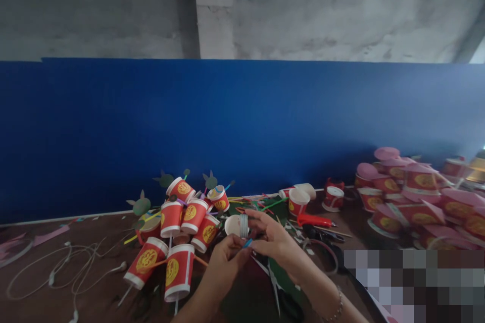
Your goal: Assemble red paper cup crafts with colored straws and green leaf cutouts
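My left hand [229, 258] pinches a short blue straw-like piece [247, 243] between thumb and finger. My right hand [273, 241] meets it from the other side, its thumb and fingers closed at the piece's other end. Right beside my right fingers stands a pale grey roll of tape [243, 225]. A paper cup [232, 225] shows its whitish round face just behind the tape. Below my hands, scissors [277, 290] with dark handles lie with their blades pointing away from me.
Several red paper cups [178, 271] with straws are piled at left, some bearing green paper rabbit heads [141, 206]. White earphones [71, 262] lie farther left. A red pointed tool [315, 220] and loose cups [298, 202] sit at right, before pink-trimmed cups [420, 176]. A blue wall [242, 126] borders the back.
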The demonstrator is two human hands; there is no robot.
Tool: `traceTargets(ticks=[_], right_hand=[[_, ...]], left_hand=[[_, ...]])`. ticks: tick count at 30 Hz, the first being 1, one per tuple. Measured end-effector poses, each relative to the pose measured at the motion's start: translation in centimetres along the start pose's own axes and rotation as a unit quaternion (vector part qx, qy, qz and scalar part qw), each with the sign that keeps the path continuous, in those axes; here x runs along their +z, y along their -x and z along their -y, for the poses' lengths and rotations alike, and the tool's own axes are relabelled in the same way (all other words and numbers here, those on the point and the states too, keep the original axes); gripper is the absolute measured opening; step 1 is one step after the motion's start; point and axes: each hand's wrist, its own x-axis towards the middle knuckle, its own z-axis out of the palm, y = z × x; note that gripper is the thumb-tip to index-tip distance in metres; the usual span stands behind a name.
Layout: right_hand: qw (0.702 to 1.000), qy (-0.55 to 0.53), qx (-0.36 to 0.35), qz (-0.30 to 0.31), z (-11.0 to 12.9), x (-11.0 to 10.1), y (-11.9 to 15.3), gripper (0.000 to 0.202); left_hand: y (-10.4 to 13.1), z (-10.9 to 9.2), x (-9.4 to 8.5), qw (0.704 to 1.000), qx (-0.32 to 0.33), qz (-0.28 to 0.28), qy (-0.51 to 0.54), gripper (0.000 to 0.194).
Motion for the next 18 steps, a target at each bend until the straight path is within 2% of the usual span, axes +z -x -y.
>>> traceTargets(ticks=[2,5,13,18], right_hand=[[1.000,0.027,-0.012,-0.006,-0.7,-0.1,-0.2,0.065],[0.999,0.032,-0.022,-0.016,-1.2,0.1,-0.3,0.063],[0.999,0.029,-0.031,-0.034,0.2,0.8,0.3,0.064],[0.999,0.009,-0.021,-0.030,-0.4,0.6,0.0,0.065]], left_hand=[[0.0,-0.3,0.0,0.999,-0.021,-0.002,0.030,0.054],[0.2,-0.6,0.0,0.999,-0.018,0.004,0.050,0.054],[-0.2,0.7,-0.1,0.999,0.008,-0.040,0.032,0.051],[0.3,-0.5,-0.1,0.998,-0.018,-0.028,0.051,0.051]])
